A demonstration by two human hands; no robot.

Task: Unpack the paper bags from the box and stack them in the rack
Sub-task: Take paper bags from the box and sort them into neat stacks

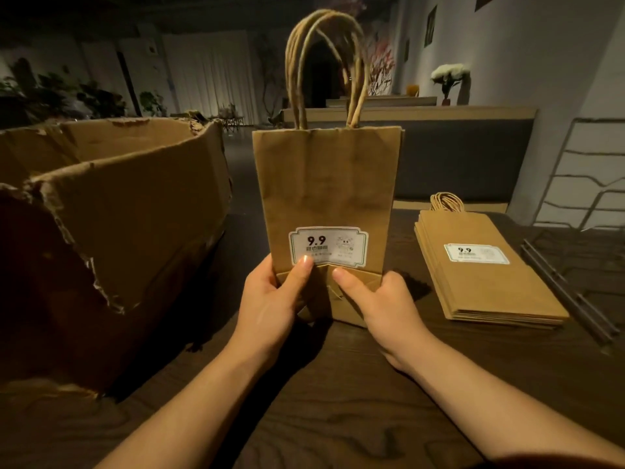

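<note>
Standing far to the left of the gripping fingers: a large torn brown cardboard box (pixel 111 211), top flaps ragged, resting on the dark wood-grain table (pixel 338 418). Gripping the lower left edge of an upright flat brown kraft paper bag (pixel 324 198): the left hand (pixel 270 299), thumb pressing on the front at the bottom corner of a white printed label reading 9.9 (pixel 328 246), remaining fingers curling behind the paper and hidden. Rising well above the fingers: twisted brown paper-cord handles (pixel 324 66), looping up from the bag's top edge. Pinching the lower right edge of the same bag: the right hand (pixel 382 302), thumb lying across the folded bottom flap just below the label, other fingers wrapping behind, out of sight. Touching the table just below both thumbs: the bag's folded base, more than one flat bag seemingly being held together, judging by the doubled handles. Lying to the right of the right-hand fingers, apart from them: a flat stack of matching brown paper bags (pixel 487 275), labels facing up, handles pointing away. Standing farther right, beyond the stack: a grey metal wire rack (pixel 581 184), partly cut off by the frame edge, with grey metal bars (pixel 568 292) lying on the table beside the stack.
</note>
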